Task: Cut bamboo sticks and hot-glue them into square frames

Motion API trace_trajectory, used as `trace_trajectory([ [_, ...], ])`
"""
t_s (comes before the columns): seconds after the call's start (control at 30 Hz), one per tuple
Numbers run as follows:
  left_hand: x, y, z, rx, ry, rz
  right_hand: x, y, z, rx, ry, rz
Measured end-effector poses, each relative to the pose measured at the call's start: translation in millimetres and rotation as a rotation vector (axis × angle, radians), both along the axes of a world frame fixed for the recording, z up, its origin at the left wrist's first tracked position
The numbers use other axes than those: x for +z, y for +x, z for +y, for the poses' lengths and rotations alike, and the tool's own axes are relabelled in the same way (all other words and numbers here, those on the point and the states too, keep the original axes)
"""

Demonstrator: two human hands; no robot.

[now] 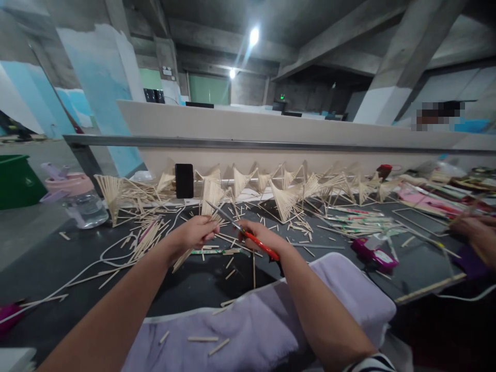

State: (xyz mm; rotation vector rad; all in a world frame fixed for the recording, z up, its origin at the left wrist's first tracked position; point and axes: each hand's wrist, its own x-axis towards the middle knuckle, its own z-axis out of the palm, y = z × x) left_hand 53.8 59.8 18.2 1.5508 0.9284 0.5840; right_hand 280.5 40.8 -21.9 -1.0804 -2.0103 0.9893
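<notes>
My left hand (197, 231) is closed around a fan-shaped piece made of thin wooden sticks (211, 192); some stick ends show below the wrist. In my right hand (259, 235) is a pair of scissors with red handles (262, 246), held across the palm. Their metal blades point up and left, close to the lower edge of the stick piece; whether they touch it I cannot tell. Short cut stick ends (230, 274) lie scattered on the dark table (174, 297) beneath both hands. A lilac towel (248, 330) covers the near edge, with some offcuts on it.
Twisted stick pieces (284, 201) line the back below a white board. A black phone (184, 181) stands among them. At left are a water jar (85, 206) and a white cable (103, 256). Magenta devices (375, 254) lie right, near another person's hand (476, 232).
</notes>
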Motion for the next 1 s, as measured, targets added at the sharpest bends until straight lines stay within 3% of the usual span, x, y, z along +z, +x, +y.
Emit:
trace_trajectory([
  [0.13,16.9,-11.1,1.2,0.050,-0.079,-0.215,-1.0,-1.2,1.5,-0.164,-0.056,0.023],
  [0.23,34.8,-23.0,1.7,0.158,-0.031,-0.428,-4.2,-14.0,-4.2,-0.237,-0.035,-0.178],
  [0.37,43.5,-27.0,0.7,0.281,-0.019,-0.581,-13.8,-41.9,-26.0,-0.173,0.096,-0.541],
  [0.5,31.8,-15.9,2.2,0.288,-0.036,-0.588,-20.2,-56.7,-42.7,0.021,0.156,-0.656],
  [0.57,24.8,-9.5,2.8,0.293,-0.032,-0.578,-17.8,-54.3,-41.6,0.099,0.134,-0.570],
  [0.63,19.4,-2.8,1.6,0.324,-0.022,-0.571,-12.3,-50.2,-35.8,0.056,0.076,-0.415],
  [0.73,12.0,11.0,-5.1,0.408,-0.015,-0.555,-5.8,-51.9,-27.7,-0.001,-0.071,-0.013],
  [0.87,-1.9,32.6,-16.7,0.481,-0.057,-0.578,-12.9,-70.2,-27.0,0.243,-0.349,0.542],
  [0.93,-8.7,38.6,-19.4,0.461,-0.087,-0.576,-20.2,-77.1,-27.8,0.213,-0.486,0.668],
  [1.0,-12.9,40.1,-19.1,0.417,-0.123,-0.535,-25.5,-78.3,-27.6,0.271,-0.643,0.734],
])
